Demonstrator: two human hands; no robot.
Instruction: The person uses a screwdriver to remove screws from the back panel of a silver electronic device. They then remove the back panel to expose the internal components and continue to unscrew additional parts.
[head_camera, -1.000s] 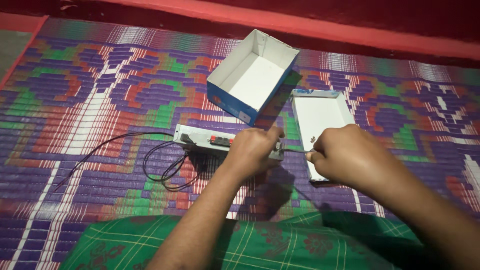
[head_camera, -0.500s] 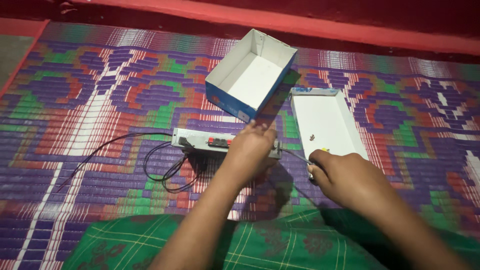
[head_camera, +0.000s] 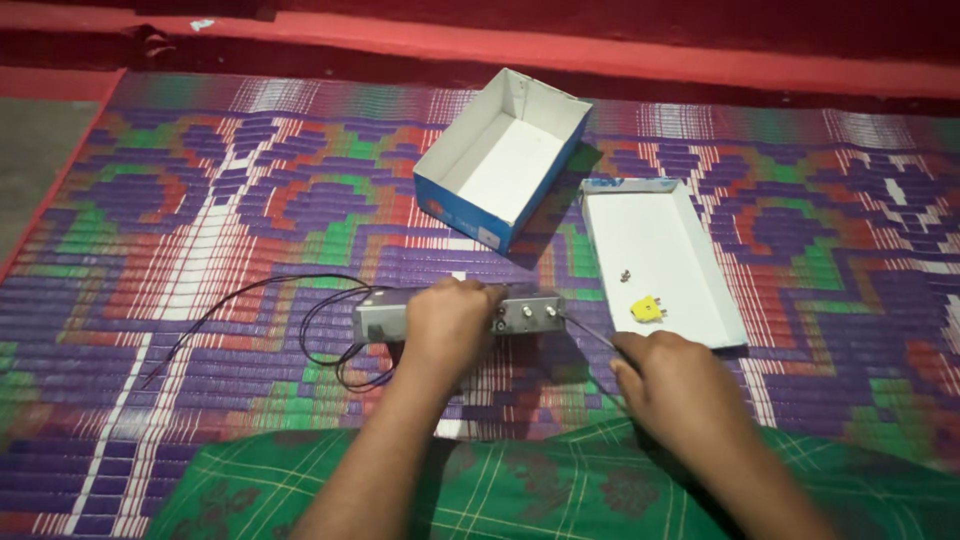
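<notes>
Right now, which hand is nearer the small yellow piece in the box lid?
Right. The right hand sits just below the yellow piece, off the lid's near edge. The left hand is farther away, gripping the grey metal unit.

Two parts of one cardboard package lie on the woven mat (head_camera: 200, 230). The deeper part, an open box (head_camera: 505, 160) with blue outer walls and a plain white inside, sits in the upper middle of the frame, turned at an angle with its opening facing up. Just to its right, in the right-centre of the frame, lies the shallow lid (head_camera: 660, 262), a long white tray with a blue edge along its top end; a small yellow piece (head_camera: 647, 309) and a tiny dark bit (head_camera: 625, 274) rest inside it. No screens or signs are in sight.
</notes>
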